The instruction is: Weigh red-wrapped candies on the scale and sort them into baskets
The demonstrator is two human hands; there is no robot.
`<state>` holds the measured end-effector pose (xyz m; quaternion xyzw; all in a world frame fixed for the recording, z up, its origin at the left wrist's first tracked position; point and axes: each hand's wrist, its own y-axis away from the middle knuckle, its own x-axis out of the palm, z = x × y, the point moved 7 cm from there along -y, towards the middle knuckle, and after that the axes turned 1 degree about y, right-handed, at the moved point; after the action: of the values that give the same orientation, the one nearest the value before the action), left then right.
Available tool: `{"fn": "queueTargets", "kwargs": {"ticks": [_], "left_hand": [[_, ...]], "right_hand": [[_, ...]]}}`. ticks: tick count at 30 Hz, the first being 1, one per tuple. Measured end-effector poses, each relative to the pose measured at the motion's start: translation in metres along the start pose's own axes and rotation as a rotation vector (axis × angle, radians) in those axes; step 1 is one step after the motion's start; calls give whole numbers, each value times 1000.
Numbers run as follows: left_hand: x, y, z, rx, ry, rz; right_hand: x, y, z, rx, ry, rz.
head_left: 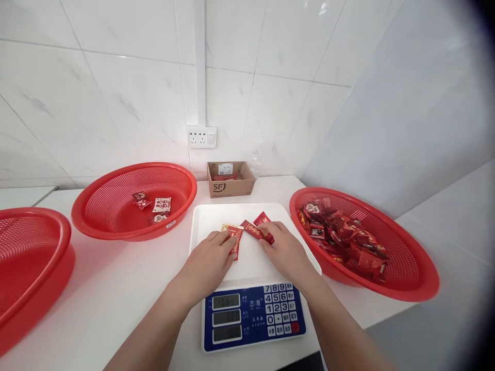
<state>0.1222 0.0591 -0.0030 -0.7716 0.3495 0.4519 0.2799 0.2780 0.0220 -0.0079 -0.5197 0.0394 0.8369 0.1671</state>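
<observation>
Both hands are over the white pan [216, 273] of a digital scale. My left hand [211, 257] has its fingers bent onto red-and-gold wrapped packets [236, 234], at the pan's left-centre. On the right, my right hand [284, 250] holds the near end of a long dark red wrapped packet [253, 229] between thumb and fingers. Another red packet [263, 217] lies just behind those fingers. What is inside the wrappers does not show. Below the pan, the scale's blue panel [255, 330] carries three displays and a keypad.
To the right, a red plastic basket [410, 247] holds many red wrapped packets [348, 237]. A second red basket [104, 196] at left holds several packets [161, 205]. Part of a third basket [34, 288] shows at far left. A cardboard box [234, 188] stands by the tiled wall.
</observation>
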Motion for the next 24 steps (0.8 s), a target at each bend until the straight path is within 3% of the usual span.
{"fn": "queueTargets", "kwargs": {"ticks": [13, 24], "left_hand": [[5, -1, 2, -4, 45, -8], [7, 1, -4, -47, 137, 88]], "right_hand": [[2, -4, 5, -83, -67, -36], [8, -6, 1, -136, -165, -29]]}}
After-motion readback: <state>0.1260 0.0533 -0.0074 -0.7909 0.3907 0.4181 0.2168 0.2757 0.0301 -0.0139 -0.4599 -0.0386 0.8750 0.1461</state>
